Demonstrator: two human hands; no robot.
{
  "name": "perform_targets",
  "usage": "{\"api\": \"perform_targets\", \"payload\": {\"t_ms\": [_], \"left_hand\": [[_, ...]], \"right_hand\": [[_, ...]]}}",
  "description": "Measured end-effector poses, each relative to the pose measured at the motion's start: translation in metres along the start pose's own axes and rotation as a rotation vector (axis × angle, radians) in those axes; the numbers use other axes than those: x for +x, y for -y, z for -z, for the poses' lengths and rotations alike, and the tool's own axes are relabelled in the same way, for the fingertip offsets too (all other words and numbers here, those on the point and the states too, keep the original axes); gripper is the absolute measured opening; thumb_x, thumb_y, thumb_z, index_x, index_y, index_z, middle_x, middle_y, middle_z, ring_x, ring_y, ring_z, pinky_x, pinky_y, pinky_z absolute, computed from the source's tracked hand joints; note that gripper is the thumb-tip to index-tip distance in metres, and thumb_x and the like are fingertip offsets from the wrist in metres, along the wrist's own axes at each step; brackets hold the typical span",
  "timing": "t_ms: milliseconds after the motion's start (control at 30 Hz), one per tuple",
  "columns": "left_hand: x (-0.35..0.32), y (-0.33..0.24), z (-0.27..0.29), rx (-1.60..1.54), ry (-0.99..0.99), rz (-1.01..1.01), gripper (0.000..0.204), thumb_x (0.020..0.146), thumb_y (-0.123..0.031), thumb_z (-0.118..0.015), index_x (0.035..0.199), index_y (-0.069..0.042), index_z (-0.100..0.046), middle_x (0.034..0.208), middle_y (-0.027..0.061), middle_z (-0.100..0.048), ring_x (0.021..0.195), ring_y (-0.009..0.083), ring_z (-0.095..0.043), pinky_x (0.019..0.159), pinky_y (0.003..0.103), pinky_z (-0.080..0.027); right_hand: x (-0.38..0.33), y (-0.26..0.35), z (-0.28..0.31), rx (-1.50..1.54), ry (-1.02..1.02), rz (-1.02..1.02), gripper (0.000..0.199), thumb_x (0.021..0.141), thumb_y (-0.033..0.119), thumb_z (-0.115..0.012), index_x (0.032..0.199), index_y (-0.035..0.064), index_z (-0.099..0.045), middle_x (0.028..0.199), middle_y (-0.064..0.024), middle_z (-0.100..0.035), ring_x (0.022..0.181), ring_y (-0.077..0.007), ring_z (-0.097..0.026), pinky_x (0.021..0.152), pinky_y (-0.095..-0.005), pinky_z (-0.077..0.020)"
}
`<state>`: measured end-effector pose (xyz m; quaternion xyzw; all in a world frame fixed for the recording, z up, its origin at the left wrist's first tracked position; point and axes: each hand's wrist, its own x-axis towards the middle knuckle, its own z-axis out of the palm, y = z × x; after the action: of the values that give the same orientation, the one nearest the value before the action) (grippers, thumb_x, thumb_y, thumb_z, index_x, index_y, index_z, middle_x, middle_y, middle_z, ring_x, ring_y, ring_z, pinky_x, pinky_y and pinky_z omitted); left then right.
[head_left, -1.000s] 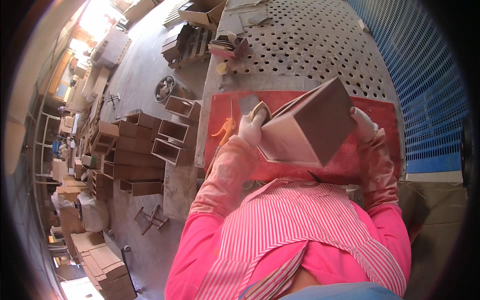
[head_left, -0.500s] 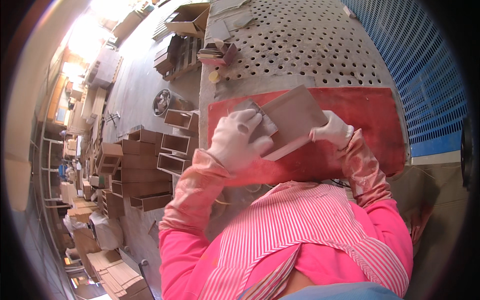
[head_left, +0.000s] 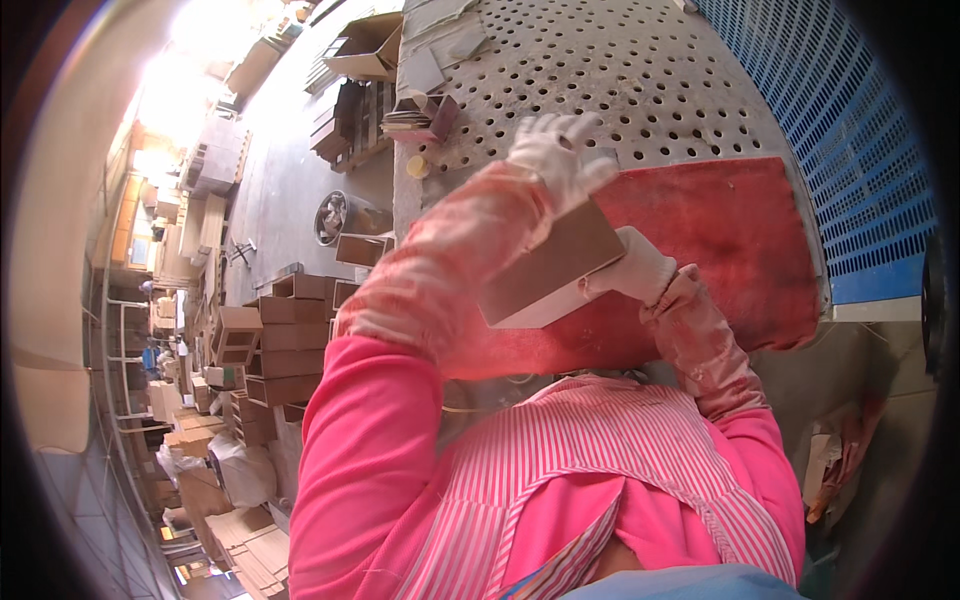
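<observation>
A brown rectangular box (head_left: 555, 255) with a pale front edge is tilted over a red mat (head_left: 720, 230). My right hand (head_left: 637, 268), in a white glove, grips its right end. My left hand (head_left: 560, 155), also gloved in white, is stretched out over the box's far side with the fingers spread. Its forearm hides the box's left part. Whether the grey pad seen earlier lies under this palm, I cannot tell.
The mat lies on a table full of round holes (head_left: 640, 70). A small box of flat pieces (head_left: 425, 120) stands at its far left. A blue slatted panel (head_left: 830, 130) borders the right. Several brown boxes (head_left: 290, 340) are stacked at left, near a bin (head_left: 345, 215).
My left hand has swung away from me, from the box's left side to beyond its far edge. The box has turned and shifted slightly left, still in my right hand. The grey pad no longer shows.
</observation>
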<state>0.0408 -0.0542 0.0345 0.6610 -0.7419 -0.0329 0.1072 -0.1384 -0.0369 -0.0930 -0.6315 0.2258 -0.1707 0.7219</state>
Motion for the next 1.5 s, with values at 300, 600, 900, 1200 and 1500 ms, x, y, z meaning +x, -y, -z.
{"api": "perform_targets", "payload": {"t_ms": [300,600,900,1200,1500], "left_hand": [[-0.012,-0.044,-0.030,-0.085,0.266,-0.332,0.083,0.097,-0.063,-0.065,0.164,-0.018,-0.044,0.158,0.0156,-0.056,0.157,0.0347,-0.038,0.133,0.052,-0.023],[-0.082,-0.019,-0.056,-0.206,0.106,-0.607,0.083,0.089,-0.071,-0.064,0.157,-0.023,-0.055,0.170,0.0103,-0.041,0.161,0.0418,-0.026,0.131,0.068,-0.011],[-0.099,0.025,0.018,0.020,0.008,-0.164,0.063,0.091,-0.048,-0.070,0.147,-0.021,-0.063,0.160,0.0153,-0.048,0.153,0.0358,-0.038,0.126,0.067,-0.026],[-0.125,0.059,0.009,0.213,-0.020,-0.145,0.063,0.091,-0.032,-0.068,0.152,-0.019,-0.058,0.161,0.0167,-0.047,0.148,0.0433,-0.041,0.126,0.061,-0.031],[-0.108,0.030,0.029,-0.134,0.084,-0.204,0.056,0.089,-0.033,-0.070,0.143,-0.022,-0.061,0.154,0.0145,-0.050,0.138,0.0436,-0.047,0.118,0.056,-0.041]], "right_hand": [[-0.006,0.006,-0.001,0.117,-0.077,0.006,0.028,0.073,0.005,-0.087,0.101,0.0020,-0.082,0.091,-0.0049,-0.082,0.085,-0.0123,-0.073,0.079,-0.0321,-0.0579],[0.007,-0.009,-0.011,0.899,-0.091,-0.076,0.020,0.081,0.006,-0.086,0.100,0.0055,-0.082,0.103,-0.0039,-0.081,0.096,-0.0143,-0.074,0.087,-0.0360,-0.0584],[-0.004,-0.003,0.001,-0.060,0.025,0.028,0.015,0.085,-0.002,-0.079,0.099,0.0037,-0.081,0.090,-0.0060,-0.081,0.087,-0.0146,-0.076,0.077,-0.0331,-0.0617],[-0.002,0.003,-0.005,-0.069,0.031,0.050,0.012,0.081,-0.003,-0.080,0.093,0.0013,-0.078,0.087,-0.0050,-0.079,0.080,-0.0140,-0.074,0.072,-0.0323,-0.0608],[-0.006,-0.002,-0.006,0.018,0.006,0.077,0.017,0.080,-0.003,-0.080,0.097,0.0014,-0.078,0.087,-0.0047,-0.078,0.083,-0.0143,-0.075,0.075,-0.0332,-0.0615]]}}
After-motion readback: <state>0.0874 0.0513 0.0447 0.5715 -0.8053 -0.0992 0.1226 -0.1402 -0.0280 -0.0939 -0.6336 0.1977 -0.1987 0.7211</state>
